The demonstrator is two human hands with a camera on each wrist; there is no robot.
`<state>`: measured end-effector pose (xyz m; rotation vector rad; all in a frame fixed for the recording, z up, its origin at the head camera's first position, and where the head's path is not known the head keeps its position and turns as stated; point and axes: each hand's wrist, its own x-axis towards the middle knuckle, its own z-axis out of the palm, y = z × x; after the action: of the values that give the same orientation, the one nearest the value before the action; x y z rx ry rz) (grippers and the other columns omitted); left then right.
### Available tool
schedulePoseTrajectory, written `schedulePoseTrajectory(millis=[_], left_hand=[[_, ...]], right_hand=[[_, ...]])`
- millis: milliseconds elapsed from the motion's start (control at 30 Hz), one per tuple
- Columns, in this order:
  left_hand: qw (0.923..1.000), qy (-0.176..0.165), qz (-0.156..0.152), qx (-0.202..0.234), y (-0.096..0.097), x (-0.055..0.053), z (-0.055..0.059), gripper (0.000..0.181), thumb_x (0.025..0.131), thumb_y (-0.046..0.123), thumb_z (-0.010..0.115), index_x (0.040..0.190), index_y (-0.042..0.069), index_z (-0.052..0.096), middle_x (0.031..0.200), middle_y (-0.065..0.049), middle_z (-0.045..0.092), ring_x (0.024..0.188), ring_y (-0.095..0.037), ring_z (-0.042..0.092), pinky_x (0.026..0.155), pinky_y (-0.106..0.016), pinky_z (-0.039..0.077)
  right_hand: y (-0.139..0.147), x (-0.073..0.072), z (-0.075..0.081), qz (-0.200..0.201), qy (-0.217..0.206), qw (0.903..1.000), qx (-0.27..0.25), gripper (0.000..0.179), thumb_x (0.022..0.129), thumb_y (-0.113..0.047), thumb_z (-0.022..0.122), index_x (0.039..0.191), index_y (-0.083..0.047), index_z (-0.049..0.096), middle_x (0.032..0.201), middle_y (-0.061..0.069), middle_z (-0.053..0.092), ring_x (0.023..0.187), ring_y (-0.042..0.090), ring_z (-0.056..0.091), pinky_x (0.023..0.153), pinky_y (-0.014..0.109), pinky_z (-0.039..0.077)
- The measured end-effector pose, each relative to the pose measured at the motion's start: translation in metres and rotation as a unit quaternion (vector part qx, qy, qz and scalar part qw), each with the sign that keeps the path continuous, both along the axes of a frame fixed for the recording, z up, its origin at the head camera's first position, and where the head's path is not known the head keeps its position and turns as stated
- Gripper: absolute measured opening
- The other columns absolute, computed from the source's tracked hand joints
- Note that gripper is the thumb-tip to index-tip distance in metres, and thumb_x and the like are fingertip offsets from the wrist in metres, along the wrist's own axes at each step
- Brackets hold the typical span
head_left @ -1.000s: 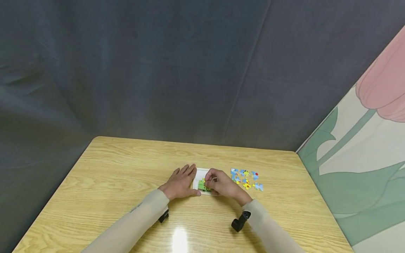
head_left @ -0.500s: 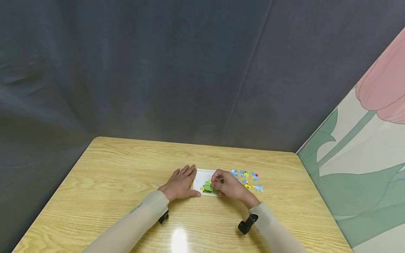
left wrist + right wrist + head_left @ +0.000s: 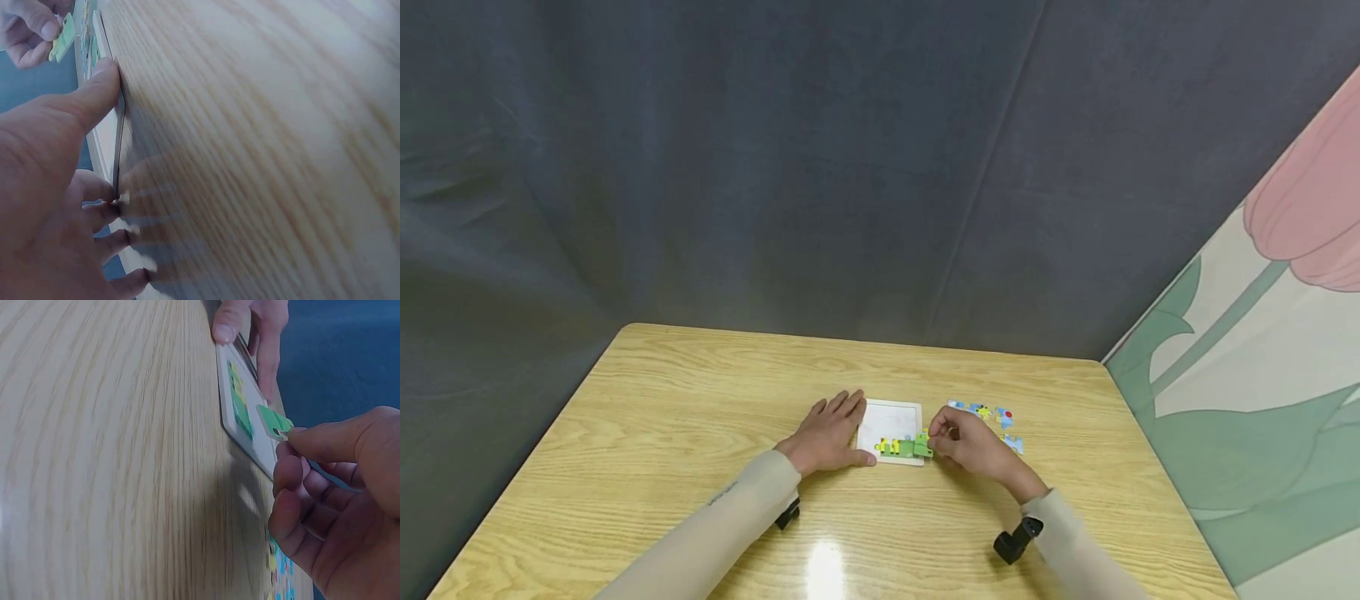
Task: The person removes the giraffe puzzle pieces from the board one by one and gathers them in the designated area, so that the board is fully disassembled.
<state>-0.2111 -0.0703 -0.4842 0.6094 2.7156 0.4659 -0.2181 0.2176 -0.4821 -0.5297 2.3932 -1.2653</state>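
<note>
With its fingers spread, my left hand [image 3: 826,437] rests along the left side of a shallow white puzzle tray [image 3: 887,417]; its thumb presses the near left corner. My right hand [image 3: 976,446] pinches a green jigsaw piece [image 3: 271,420] between thumb and fingertips. In the right wrist view this piece is held raised above the tray's right end. Green and yellow jigsaw pieces [image 3: 895,448] lie along the tray's near edge. The left wrist view also shows the pinched green piece [image 3: 63,40], away from the left thumb.
Several loose blue and yellow jigsaw pieces [image 3: 982,412] lie on the wooden table [image 3: 715,392] right of the tray, partly hidden behind the right hand. A dark curtain [image 3: 820,183] hangs behind the table. A flower-patterned panel [image 3: 1247,400] stands along the right side.
My right hand has moved right across the tray with the green piece, from over its middle to its right edge. More of the tray and its pieces shows. The left hand stays put.
</note>
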Motion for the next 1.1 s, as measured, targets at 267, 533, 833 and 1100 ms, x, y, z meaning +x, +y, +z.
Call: schedulePoseTrajectory(millis=[267, 533, 833, 1100], left_hand=[[1.0000, -0.001, 0.001, 0.003, -0.001, 0.000, -0.002, 0.097, 0.099, 0.058, 0.069, 0.170, 0.005, 0.027, 0.181, -0.011, 0.017, 0.169, -0.035, 0.016, 0.135, -0.059, 0.019], [0.9999, -0.001, 0.001, 0.010, 0.000, 0.001, 0.002, 0.097, 0.099, 0.057, 0.070, 0.169, 0.005, 0.028, 0.181, -0.012, 0.017, 0.168, -0.036, 0.017, 0.135, -0.060, 0.020], [1.0000, -0.004, -0.001, 0.007, 0.000, 0.001, 0.002, 0.097, 0.100, 0.058, 0.068, 0.170, 0.005, 0.026, 0.181, -0.011, 0.016, 0.169, -0.036, 0.016, 0.135, -0.059, 0.019], [1.0000, -0.003, -0.003, 0.001, 0.000, 0.000, 0.000, 0.097, 0.100, 0.060, 0.065, 0.171, 0.007, 0.024, 0.181, -0.009, 0.014, 0.169, -0.034, 0.014, 0.136, -0.059, 0.017]], right_hand=[[0.016, 0.003, 0.001, -0.014, 0.003, 0.9997, 0.019, 0.005, 0.106, -0.007, 0.063, 0.106, -0.002, 0.061, 0.089, 0.007, 0.062, 0.061, 0.009, 0.049, 0.053, 0.022, 0.042], [0.028, 0.006, 0.000, -0.014, 0.005, 0.9997, 0.020, 0.009, 0.107, -0.010, 0.064, 0.106, -0.001, 0.061, 0.085, 0.007, 0.061, 0.060, 0.010, 0.047, 0.053, 0.023, 0.041], [0.042, 0.011, -0.005, -0.030, 0.034, 0.9975, 0.055, 0.005, 0.104, -0.008, 0.067, 0.102, -0.004, 0.063, 0.086, 0.005, 0.063, 0.063, 0.006, 0.051, 0.055, 0.021, 0.045], [0.054, 0.015, -0.008, -0.031, 0.052, 0.9959, 0.068, 0.005, 0.103, -0.007, 0.068, 0.102, -0.005, 0.063, 0.085, 0.004, 0.063, 0.066, 0.006, 0.052, 0.059, 0.022, 0.047]])
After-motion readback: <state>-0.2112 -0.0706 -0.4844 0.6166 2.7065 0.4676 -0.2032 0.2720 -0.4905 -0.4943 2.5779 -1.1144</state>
